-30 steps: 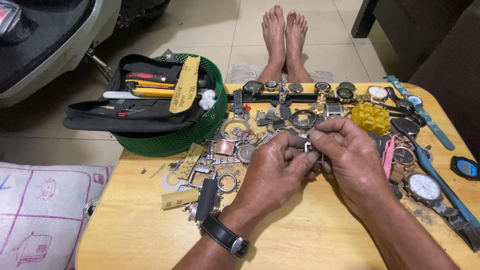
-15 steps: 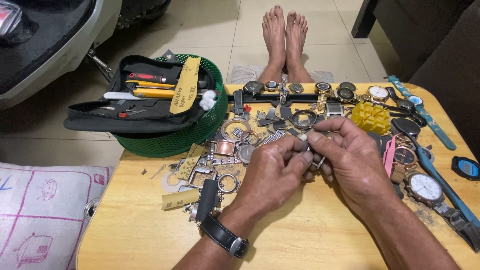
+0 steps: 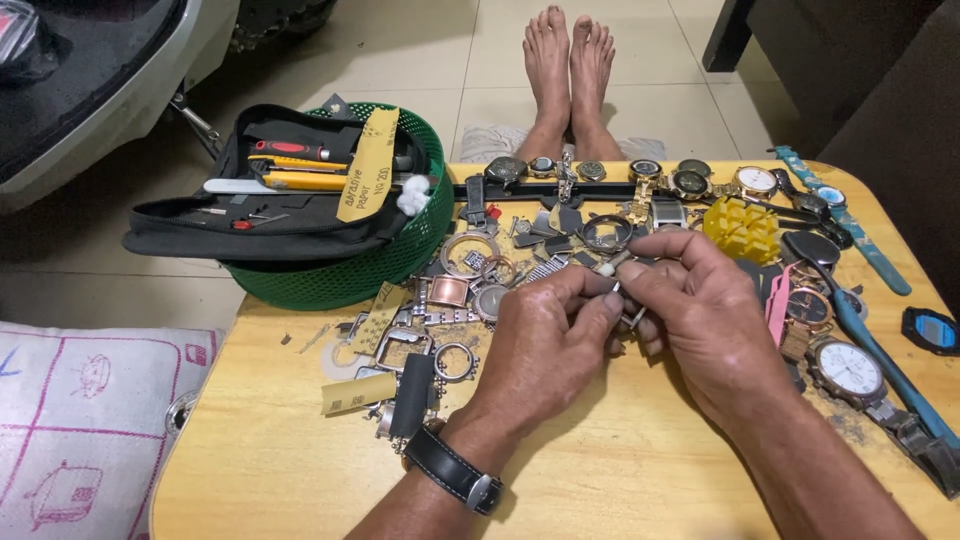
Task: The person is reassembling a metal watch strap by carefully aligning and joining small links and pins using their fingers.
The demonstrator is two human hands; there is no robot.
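Note:
My left hand (image 3: pixel 545 340) and my right hand (image 3: pixel 695 310) meet over the middle of a low wooden table (image 3: pixel 620 470). Both pinch a small metal watch part (image 3: pixel 622 300) between fingertips; it is mostly hidden by the fingers. A black-strapped wristwatch (image 3: pixel 455 470) is on my left wrist. A heap of watch cases, rings and bracelet links (image 3: pixel 450 290) lies just left of the hands.
A green basket (image 3: pixel 340 270) holding a black tool pouch (image 3: pixel 250 215) with screwdrivers sits at the table's back left. Several watches (image 3: pixel 845 365) lie along the right side, with a yellow case holder (image 3: pixel 740 228). Bare feet (image 3: pixel 570 60) rest on the tiled floor beyond. A cushion (image 3: pixel 80 420) lies at the left.
The hands stay together at the table's middle; fingers shifted slightly on the small part. Nothing else has moved.

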